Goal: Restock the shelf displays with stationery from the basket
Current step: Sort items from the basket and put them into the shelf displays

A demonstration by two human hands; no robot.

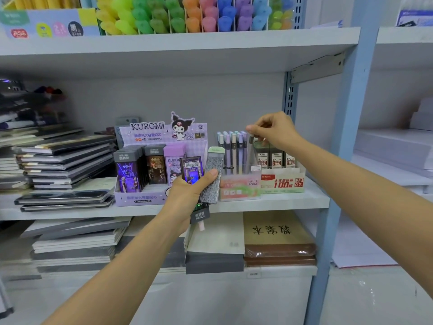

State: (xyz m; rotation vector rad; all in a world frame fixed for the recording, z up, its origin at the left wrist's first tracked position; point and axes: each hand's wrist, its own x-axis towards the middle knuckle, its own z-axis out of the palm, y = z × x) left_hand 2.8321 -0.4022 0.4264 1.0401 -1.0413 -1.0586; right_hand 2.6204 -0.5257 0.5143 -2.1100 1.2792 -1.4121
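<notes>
My left hand is shut on a few pencil-lead boxes: a purple-black Ultraman one and a grey one with a pale green cap. It hovers in front of the purple Kuromi display box on the middle shelf. My right hand reaches to the right, pinching the top of a thin pencil that stands in the Fruit Soda pencil display. Beside it stands the 2B 0.7 lead-refill display. The basket is out of view.
Stacks of dark notebooks fill the shelf's left side. Coloured highlighters line the shelf above. Notebook piles lie on the shelf below. A blue upright post bounds the shelf on the right.
</notes>
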